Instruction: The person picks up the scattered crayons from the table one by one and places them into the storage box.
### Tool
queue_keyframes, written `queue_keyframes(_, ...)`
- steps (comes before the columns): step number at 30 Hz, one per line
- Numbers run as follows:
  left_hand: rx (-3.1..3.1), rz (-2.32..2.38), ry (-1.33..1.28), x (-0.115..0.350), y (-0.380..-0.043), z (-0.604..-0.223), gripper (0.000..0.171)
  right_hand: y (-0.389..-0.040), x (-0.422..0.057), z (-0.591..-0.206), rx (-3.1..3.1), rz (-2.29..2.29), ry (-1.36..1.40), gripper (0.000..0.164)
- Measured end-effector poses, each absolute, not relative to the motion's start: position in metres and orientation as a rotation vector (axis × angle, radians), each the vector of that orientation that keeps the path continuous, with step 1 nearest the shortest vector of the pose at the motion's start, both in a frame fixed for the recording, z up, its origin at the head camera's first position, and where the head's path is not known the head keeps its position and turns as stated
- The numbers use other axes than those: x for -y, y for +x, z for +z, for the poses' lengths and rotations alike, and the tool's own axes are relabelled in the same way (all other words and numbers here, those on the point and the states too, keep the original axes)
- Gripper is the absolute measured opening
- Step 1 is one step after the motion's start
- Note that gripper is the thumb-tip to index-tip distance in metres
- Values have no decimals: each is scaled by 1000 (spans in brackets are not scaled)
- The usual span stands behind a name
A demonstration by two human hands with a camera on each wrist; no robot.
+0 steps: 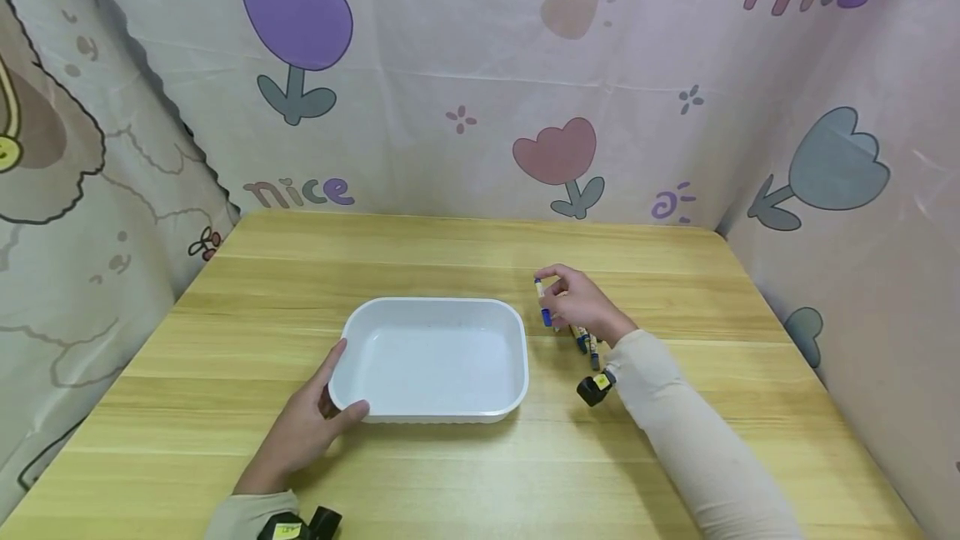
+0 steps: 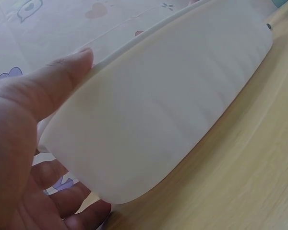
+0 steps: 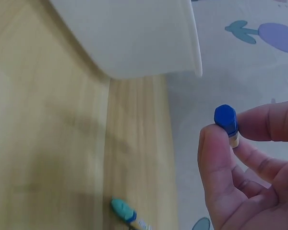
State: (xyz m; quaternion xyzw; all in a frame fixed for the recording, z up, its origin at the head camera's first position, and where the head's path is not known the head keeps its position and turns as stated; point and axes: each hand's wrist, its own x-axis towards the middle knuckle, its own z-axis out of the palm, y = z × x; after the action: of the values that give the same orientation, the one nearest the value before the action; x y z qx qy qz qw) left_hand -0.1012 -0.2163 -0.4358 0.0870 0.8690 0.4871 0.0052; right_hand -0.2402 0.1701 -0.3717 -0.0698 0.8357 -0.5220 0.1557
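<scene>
A white plastic tray (image 1: 431,307) sits in the middle of the wooden table (image 1: 480,248). My left hand (image 1: 311,419) grips its near left corner, thumb on the rim and fingers round the outer wall (image 2: 153,110). My right hand (image 1: 581,302) is lifted just right of the tray and pinches a blue crayon (image 1: 543,300) between thumb and fingers; its blue end (image 3: 225,120) pokes out in the right wrist view. More crayons (image 1: 587,342) lie on the table under that hand, one with a teal tip (image 3: 122,209).
Patterned cloth walls (image 1: 480,73) close in the table at the back and on both sides. Bare tabletop lies behind the tray and along the front edge.
</scene>
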Motion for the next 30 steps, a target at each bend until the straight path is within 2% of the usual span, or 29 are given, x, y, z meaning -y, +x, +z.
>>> queue_keyframes(20,-2752,1538,240,218,-100,-435,91,-247,-130,-358,-2286,-1402,-294,47)
queue_keyframes(30,-2781,1545,243,215,-103,-437,90,-250,-114,-351,-2278,-1274,-403,37)
